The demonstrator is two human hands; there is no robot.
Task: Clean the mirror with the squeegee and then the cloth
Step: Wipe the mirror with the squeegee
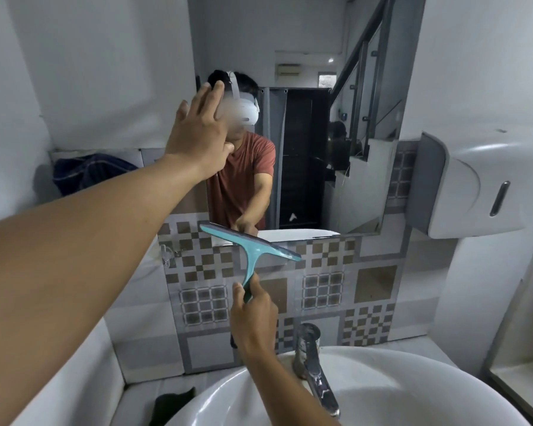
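Note:
The wall mirror (308,124) hangs above the sink and reflects a person in a red shirt. My left hand (199,130) lies flat against the mirror's left side, fingers spread, holding nothing. My right hand (253,315) grips the handle of a teal squeegee (250,250). Its blade is tilted and sits at the mirror's bottom edge, over the patterned tiles. A dark cloth (173,405) lies on the ledge to the left of the sink, partly cut off by the basin.
A white sink basin (397,392) with a chrome tap (313,361) fills the lower right. A paper dispenser (474,182) juts from the right wall. A dark blue cloth (90,173) sits on the ledge at the left.

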